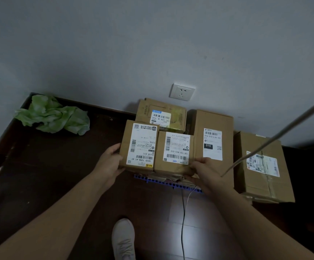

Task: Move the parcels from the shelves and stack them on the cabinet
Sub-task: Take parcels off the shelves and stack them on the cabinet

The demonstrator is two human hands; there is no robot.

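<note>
Two small cardboard parcels with white labels sit side by side in the middle of the view, the left parcel (pixel 140 145) and the right parcel (pixel 175 152). My left hand (pixel 111 162) grips the left side of the left parcel. My right hand (pixel 207 173) grips the lower right corner of the right parcel. Both parcels rest on top of something with a blue toothed edge (pixel 163 182), mostly hidden. Behind them lies another labelled parcel (pixel 161 114). A taller parcel (pixel 213 136) stands to their right.
A large taped parcel (pixel 263 166) sits at the far right. A crumpled green bag (pixel 53 117) lies at the back left on the dark surface (pixel 58 166). A wall socket (pixel 182 91), a thin cable (pixel 183 218), a diagonal rod (pixel 283 134) and my white shoe (pixel 123 239) are visible.
</note>
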